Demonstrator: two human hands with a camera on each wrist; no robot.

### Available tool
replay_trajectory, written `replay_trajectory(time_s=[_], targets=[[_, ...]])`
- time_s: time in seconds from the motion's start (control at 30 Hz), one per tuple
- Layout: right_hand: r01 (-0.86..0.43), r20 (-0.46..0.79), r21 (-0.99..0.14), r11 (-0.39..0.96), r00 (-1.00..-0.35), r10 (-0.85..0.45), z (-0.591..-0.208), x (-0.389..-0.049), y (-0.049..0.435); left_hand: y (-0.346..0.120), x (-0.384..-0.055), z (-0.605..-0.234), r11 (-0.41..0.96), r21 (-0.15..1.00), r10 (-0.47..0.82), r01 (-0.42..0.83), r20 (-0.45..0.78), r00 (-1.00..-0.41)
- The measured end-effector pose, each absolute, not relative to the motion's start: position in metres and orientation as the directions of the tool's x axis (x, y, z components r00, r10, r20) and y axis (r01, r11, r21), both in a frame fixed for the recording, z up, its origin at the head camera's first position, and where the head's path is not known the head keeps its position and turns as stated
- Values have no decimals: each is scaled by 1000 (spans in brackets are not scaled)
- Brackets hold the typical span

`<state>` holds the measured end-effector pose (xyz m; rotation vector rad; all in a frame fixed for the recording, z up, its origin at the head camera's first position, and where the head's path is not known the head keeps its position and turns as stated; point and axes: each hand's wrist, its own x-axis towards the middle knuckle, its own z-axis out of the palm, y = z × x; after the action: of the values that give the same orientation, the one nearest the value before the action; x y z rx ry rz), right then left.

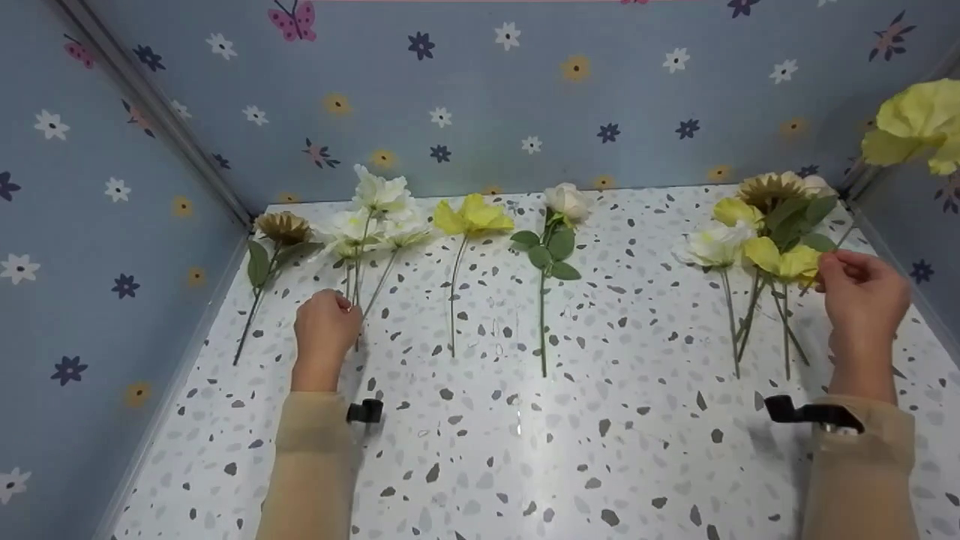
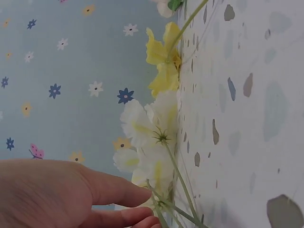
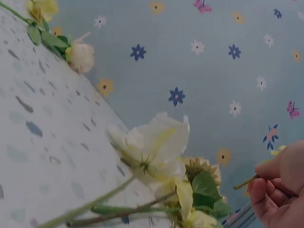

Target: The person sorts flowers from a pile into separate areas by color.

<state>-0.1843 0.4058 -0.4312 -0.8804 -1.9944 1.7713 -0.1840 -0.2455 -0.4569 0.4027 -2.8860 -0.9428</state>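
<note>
On the left, my left hand (image 1: 326,334) pinches a thin green stem between thumb and finger, below a cluster of white artificial flowers (image 1: 380,191). The left wrist view shows the fingertips at the stems, under the white petals (image 2: 159,135). My right hand (image 1: 866,296) is raised beside the right-hand flower pile and pinches a green stem (image 3: 246,182) near its lower end. A yellow flower (image 1: 919,124) at the upper right appears to top that stem; the link between them is partly out of view. Nearby lie a yellow flower (image 1: 784,261) and a white flower (image 1: 718,244).
A brown flower (image 1: 283,227) lies at the far left. In the middle are a yellow flower (image 1: 472,216) and a cream rose (image 1: 568,202) with leaves. Another brown flower (image 1: 772,190) tops the right pile. Patterned blue panels (image 1: 480,97) enclose the speckled tabletop (image 1: 517,465).
</note>
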Motion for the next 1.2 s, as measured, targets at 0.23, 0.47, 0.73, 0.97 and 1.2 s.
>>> replay_trajectory(time_s=[0.23, 0.47, 0.73, 0.97, 1.2], targets=[[-50, -10, -993, -106, -864, 503, -418, -187, 355, -220, -181, -444, 743, 654, -235, -141, 58, -970], [-61, 32, -989, -131, -977, 211, -431, -191, 292, -165, -174, -438, 617, 787, -93, 7, 82, -992], [8, -9, -1000, 9, -999, -44, -457, -184, 223, -99, -155, -442, 486, 867, 99, 114, 76, -992], [9, -16, -999, 52, -991, -136, -466, -171, 189, -70, -141, -452, 432, 887, 233, 164, 66, -970], [-22, 9, -998, 65, -981, -196, -465, -166, 183, -60, -136, -456, 391, 909, 276, 146, 36, -961]])
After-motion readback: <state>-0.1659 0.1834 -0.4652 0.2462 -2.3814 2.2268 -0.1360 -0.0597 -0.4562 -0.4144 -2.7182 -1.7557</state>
